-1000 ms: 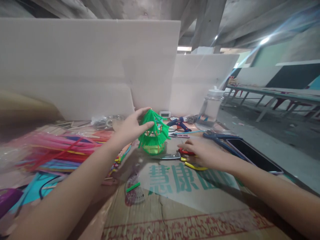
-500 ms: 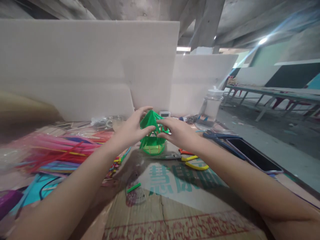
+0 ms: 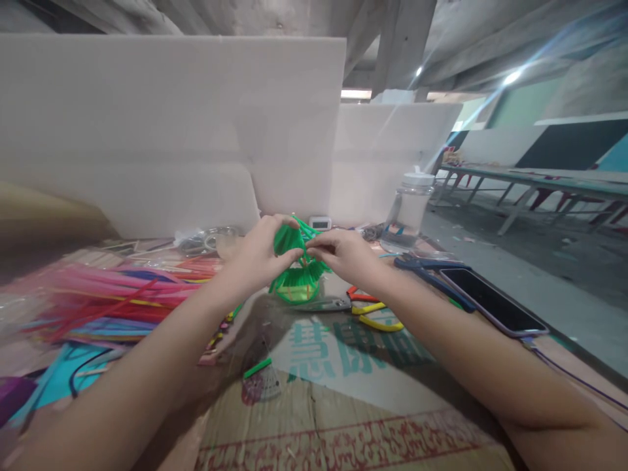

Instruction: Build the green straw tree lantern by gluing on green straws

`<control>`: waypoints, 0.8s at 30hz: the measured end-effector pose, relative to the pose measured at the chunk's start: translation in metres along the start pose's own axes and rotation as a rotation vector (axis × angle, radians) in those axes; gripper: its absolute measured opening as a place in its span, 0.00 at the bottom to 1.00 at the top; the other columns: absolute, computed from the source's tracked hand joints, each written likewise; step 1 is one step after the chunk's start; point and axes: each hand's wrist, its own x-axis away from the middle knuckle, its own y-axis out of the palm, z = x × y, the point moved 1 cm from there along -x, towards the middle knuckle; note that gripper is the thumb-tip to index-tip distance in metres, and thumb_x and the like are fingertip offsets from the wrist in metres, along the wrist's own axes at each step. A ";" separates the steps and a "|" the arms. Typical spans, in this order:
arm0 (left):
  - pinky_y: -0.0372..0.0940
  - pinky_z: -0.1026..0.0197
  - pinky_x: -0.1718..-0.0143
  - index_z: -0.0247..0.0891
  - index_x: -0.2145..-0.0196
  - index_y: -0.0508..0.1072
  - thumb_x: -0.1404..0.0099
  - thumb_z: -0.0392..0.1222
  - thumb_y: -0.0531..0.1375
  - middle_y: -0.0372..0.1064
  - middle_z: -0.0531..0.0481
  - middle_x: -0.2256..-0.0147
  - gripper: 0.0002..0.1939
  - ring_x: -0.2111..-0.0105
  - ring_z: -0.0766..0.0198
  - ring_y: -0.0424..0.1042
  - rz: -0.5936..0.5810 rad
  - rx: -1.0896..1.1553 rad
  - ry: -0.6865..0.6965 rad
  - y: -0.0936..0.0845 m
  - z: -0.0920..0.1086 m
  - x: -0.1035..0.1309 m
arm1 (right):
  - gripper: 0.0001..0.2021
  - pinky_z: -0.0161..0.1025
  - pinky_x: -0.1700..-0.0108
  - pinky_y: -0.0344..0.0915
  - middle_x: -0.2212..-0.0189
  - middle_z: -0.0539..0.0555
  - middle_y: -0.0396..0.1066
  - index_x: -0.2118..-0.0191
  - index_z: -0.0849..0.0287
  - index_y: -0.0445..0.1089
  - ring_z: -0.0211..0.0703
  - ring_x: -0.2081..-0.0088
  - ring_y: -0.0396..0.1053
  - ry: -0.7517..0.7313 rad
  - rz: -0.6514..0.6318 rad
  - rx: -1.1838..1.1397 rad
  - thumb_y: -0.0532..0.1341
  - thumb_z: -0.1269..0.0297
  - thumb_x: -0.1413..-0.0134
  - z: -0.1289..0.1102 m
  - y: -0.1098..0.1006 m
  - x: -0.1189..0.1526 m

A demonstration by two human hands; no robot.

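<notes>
A green cone-like piece made of fuzzy strips (image 3: 297,284) stands on the table between my hands, with a round, yellowish-green base. My left hand (image 3: 272,252) is wrapped round its left side, thumb in front and fingers behind. My right hand (image 3: 338,252) pinches green strips at its right side, thumb and index finger together. The fingers cover the middle of the piece. Pliers with yellow and red handles (image 3: 375,314) lie just in front of it. A clear protractor (image 3: 262,386) with a short green strip (image 3: 258,368) on it lies nearer to me.
Pink, red and blue strips (image 3: 127,294) are heaped at the left. A clear bottle (image 3: 409,209) stands at the back right, near blue-handled pliers (image 3: 432,278) and a phone (image 3: 490,301). White panels (image 3: 171,131) rise behind the table.
My right thumb and index finger have closed together on the strips. The green piece's upper strips are spread more to the right, and the whole view has shifted slightly.
</notes>
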 end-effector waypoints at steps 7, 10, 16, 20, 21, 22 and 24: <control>0.63 0.49 0.48 0.40 0.51 0.64 0.38 0.44 0.61 0.67 0.43 0.51 0.18 0.48 0.52 0.67 0.022 -0.024 -0.032 0.003 0.003 0.002 | 0.06 0.34 0.67 0.61 0.70 0.53 0.79 0.64 0.60 0.79 0.39 0.69 0.72 0.017 0.009 0.012 0.63 0.69 0.43 -0.002 0.000 0.000; 0.63 0.49 0.48 0.40 0.51 0.64 0.37 0.44 0.60 0.68 0.44 0.51 0.18 0.49 0.52 0.68 -0.001 0.001 -0.040 0.001 0.002 0.002 | 0.06 0.34 0.67 0.60 0.71 0.52 0.78 0.64 0.60 0.79 0.38 0.70 0.71 0.013 0.009 0.015 0.63 0.69 0.43 -0.002 0.001 0.000; 0.63 0.48 0.48 0.38 0.51 0.66 0.35 0.42 0.56 0.69 0.44 0.52 0.14 0.50 0.53 0.69 -0.059 0.099 -0.047 -0.005 0.001 -0.001 | 0.05 0.33 0.69 0.58 0.73 0.51 0.75 0.64 0.61 0.77 0.36 0.72 0.68 -0.023 0.021 0.013 0.63 0.70 0.43 -0.005 0.000 0.000; 0.63 0.48 0.47 0.39 0.51 0.67 0.36 0.41 0.57 0.69 0.44 0.52 0.15 0.49 0.53 0.68 -0.050 0.084 -0.032 -0.004 -0.003 -0.002 | 0.07 0.32 0.72 0.56 0.77 0.48 0.71 0.60 0.61 0.75 0.34 0.76 0.63 0.023 0.048 -0.046 0.62 0.72 0.43 -0.006 -0.002 0.001; 0.63 0.48 0.47 0.39 0.51 0.67 0.36 0.41 0.57 0.69 0.44 0.51 0.15 0.49 0.54 0.68 -0.051 0.090 -0.030 -0.004 -0.003 -0.002 | 0.08 0.32 0.71 0.57 0.75 0.48 0.72 0.58 0.60 0.75 0.34 0.75 0.64 0.008 0.058 -0.064 0.61 0.73 0.43 -0.005 -0.002 0.002; 0.62 0.49 0.46 0.40 0.51 0.66 0.35 0.41 0.57 0.69 0.44 0.50 0.15 0.48 0.54 0.68 -0.054 0.099 -0.032 -0.003 -0.004 -0.002 | 0.10 0.32 0.70 0.58 0.73 0.49 0.73 0.57 0.59 0.75 0.34 0.74 0.65 -0.020 0.068 -0.073 0.60 0.73 0.42 -0.004 -0.002 0.002; 0.63 0.49 0.46 0.40 0.50 0.66 0.34 0.40 0.55 0.69 0.45 0.50 0.14 0.48 0.54 0.68 -0.055 0.110 -0.048 -0.004 -0.003 -0.001 | 0.11 0.33 0.67 0.60 0.68 0.52 0.75 0.56 0.58 0.76 0.36 0.70 0.67 -0.087 0.085 -0.066 0.60 0.73 0.42 -0.002 -0.001 0.002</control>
